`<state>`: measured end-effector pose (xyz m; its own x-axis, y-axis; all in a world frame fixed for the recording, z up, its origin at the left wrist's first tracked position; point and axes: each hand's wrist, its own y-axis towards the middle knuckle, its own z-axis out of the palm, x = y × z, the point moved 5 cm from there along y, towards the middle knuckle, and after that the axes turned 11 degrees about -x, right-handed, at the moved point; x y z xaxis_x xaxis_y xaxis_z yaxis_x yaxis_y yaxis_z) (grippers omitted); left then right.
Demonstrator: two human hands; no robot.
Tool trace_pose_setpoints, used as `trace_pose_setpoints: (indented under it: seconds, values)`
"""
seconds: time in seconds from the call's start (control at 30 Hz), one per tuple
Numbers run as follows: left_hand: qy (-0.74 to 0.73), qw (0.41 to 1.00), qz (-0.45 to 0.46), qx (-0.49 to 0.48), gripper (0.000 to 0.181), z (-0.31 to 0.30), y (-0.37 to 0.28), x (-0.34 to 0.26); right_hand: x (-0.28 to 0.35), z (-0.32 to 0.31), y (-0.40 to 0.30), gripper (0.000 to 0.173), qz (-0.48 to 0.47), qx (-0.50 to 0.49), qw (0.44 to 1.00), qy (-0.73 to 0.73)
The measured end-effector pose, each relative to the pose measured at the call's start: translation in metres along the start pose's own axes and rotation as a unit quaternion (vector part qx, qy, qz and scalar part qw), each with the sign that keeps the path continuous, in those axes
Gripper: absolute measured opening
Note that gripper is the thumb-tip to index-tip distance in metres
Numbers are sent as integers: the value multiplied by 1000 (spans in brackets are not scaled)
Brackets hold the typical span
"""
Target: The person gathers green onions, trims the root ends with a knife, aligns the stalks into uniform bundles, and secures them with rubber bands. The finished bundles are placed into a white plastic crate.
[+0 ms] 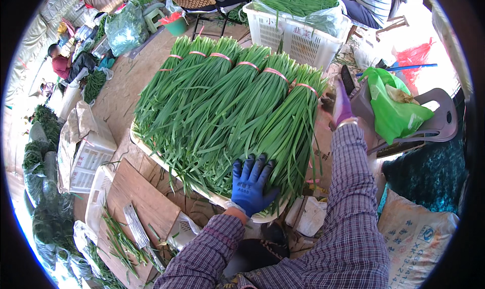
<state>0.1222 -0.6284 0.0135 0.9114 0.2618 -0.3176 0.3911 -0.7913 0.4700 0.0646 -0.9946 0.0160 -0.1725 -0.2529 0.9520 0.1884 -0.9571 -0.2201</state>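
Bundles of long green garlic chives [212, 107] lie side by side in a heaped, pale shallow crate [185, 183]. Pink bands [248, 65] circle them near their cut ends, which point away from me. My left hand [250, 188], in a blue coated glove, rests on the leaf ends with its fingers spread. Beyond the right side of the pile is my right hand [342, 103], in a purple glove with dark fingers. It is close to the rightmost bundle [291, 126]; its grip is partly hidden.
A knife [135, 224] and loose leaves lie on a wooden board [140, 198] at left. A white crate [295, 43] of chives stands ahead. On the right are a plastic chair [441, 116] with a green bag [394, 107] and a woven sack [413, 232]. Other people sit nearby.
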Motion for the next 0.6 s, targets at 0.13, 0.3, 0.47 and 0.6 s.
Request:
trace_pose_setpoints:
  seconds: [0.13,0.3,0.47,0.6]
  values:
    - [-6,1000,2,-12,73,-1,0,1,3,17,-12,67,-9,85,996,15]
    - [-8,1000,11,-19,74,0,1,-1,3,23,50,40,-327,87,910,-240]
    - [-3,1000,6,-10,75,3,-1,-1,47,14,25,25,-405,44,904,-132]
    - [0,999,-4,45,75,-7,-6,7,97,26,-44,21,-358,108,926,51]
